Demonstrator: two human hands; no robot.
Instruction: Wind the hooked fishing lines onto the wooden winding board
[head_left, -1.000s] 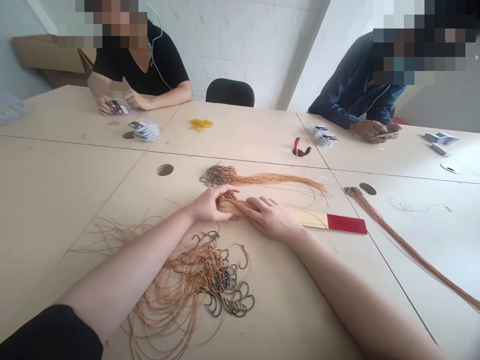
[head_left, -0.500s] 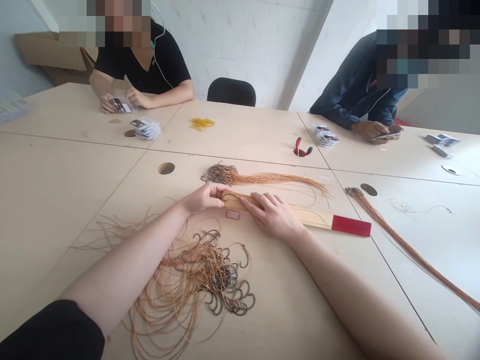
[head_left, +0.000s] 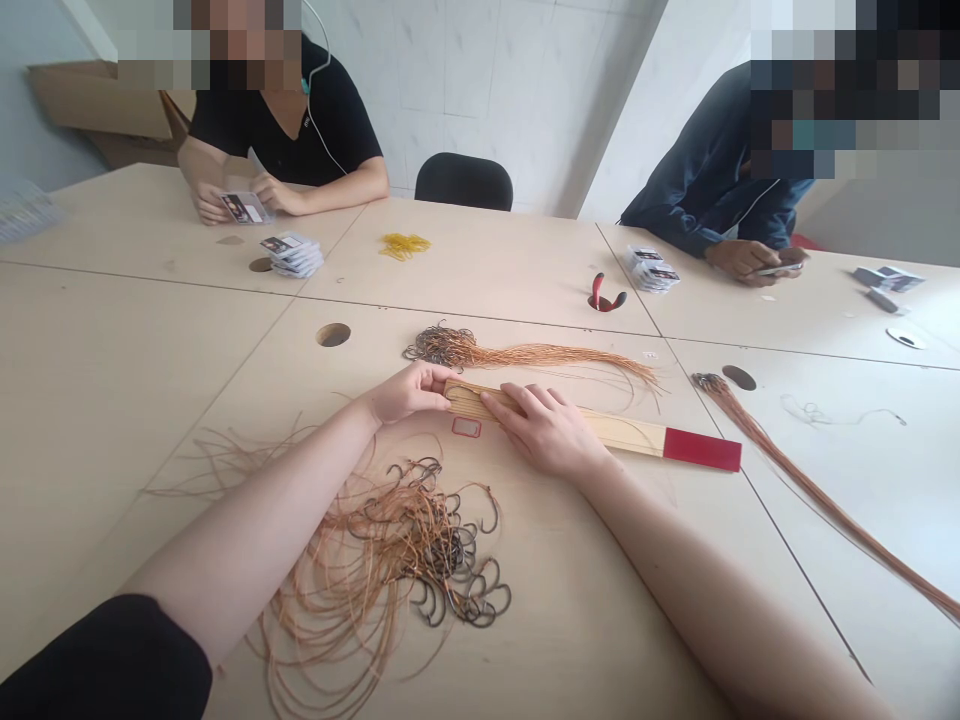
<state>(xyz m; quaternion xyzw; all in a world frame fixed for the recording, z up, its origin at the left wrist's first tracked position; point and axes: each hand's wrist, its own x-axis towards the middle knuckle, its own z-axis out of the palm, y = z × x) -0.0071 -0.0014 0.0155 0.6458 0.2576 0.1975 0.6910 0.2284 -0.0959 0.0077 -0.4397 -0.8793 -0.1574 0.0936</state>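
Observation:
A flat wooden strip (head_left: pixel 630 432) with a red end (head_left: pixel 703 450) lies slantwise across the table in front of me. My left hand (head_left: pixel 409 392) pinches its left end between thumb and fingers. Over the strip, my right hand (head_left: pixel 551 425) is closed, its fingers pressing on the wood. A fish hook (head_left: pixel 459 392) shows on the strip between my hands, partly covered by my right fingertips. Nearer to me is a loose pile of fish hooks (head_left: pixel 450 555) tied to orange-brown lines (head_left: pixel 337 590). Beyond the strip lies a bundle of hooked lines (head_left: pixel 442 345).
Another line bundle (head_left: pixel 795 465) runs down the right side. Red-handled pliers (head_left: pixel 598 292) stand in a table hole. Yellow rubber bands (head_left: pixel 405 246) and stacked packets (head_left: pixel 292 256) lie farther back. Two people sit opposite, each handling small items. A small red-edged label (head_left: pixel 466 428) lies below the strip.
The view has shifted very slightly. Both hands stay at the strip with almost the same grip.

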